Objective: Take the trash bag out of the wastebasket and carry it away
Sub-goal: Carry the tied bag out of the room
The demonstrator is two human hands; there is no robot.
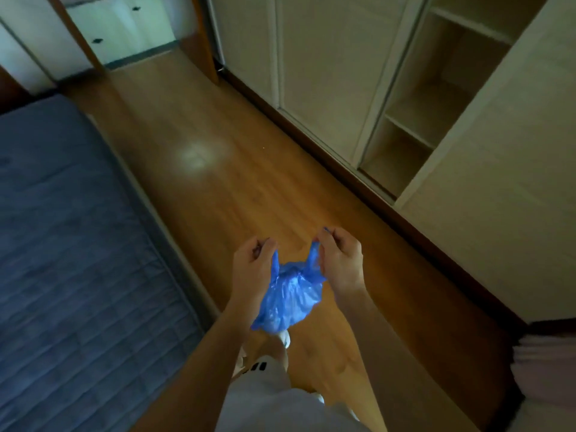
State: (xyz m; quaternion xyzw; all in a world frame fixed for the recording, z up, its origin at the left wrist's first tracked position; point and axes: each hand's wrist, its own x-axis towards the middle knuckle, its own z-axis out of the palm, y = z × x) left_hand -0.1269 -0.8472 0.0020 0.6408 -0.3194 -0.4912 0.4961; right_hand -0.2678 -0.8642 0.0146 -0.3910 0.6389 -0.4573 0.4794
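A small blue plastic trash bag (290,296) hangs in the air between my two hands, above the wooden floor. My left hand (252,266) pinches the bag's left top corner, fingers closed on it. My right hand (339,258) pinches the right top corner the same way. The bag's body sags below the hands and looks crumpled and partly full. No wastebasket is in view.
A bed with a blue quilted mattress (71,244) fills the left side. A cream wardrobe (336,73) with an open shelf section (427,110) lines the right. A strip of wooden floor (199,157) runs ahead to a doorway (137,42). Folded cloth (548,366) lies at bottom right.
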